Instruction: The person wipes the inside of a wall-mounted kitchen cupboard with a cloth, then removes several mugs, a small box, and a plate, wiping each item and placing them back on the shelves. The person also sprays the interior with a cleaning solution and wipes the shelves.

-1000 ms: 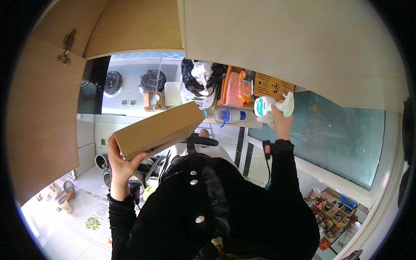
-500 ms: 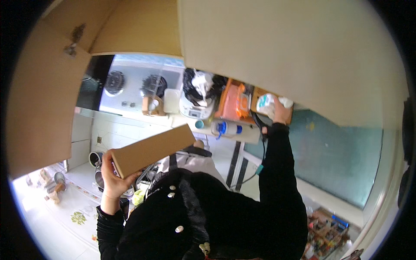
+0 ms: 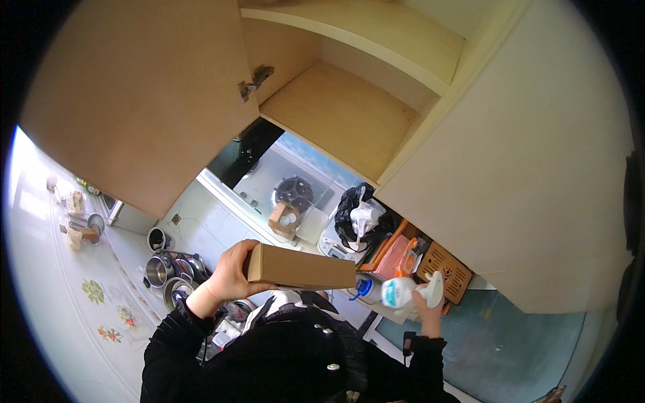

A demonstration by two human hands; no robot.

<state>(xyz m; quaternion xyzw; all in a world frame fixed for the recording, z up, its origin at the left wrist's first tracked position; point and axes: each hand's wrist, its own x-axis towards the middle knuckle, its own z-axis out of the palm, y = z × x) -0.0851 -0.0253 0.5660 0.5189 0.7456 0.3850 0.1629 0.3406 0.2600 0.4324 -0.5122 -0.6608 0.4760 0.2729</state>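
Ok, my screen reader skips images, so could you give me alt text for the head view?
A person in black holds a long brown cardboard box in the left hand and a white spray bottle in the right hand, below an open wooden wall cabinet.

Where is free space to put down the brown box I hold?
The lower shelf of the open cabinet is bare between door and side wall. The counter by the black bag and orange tray is crowded.

An open wooden cabinet (image 3: 349,114) hangs above. On the table, a gas stove (image 3: 293,193) is near a black plastic bag (image 3: 356,215). Metal pots (image 3: 168,269) stand on the floor.
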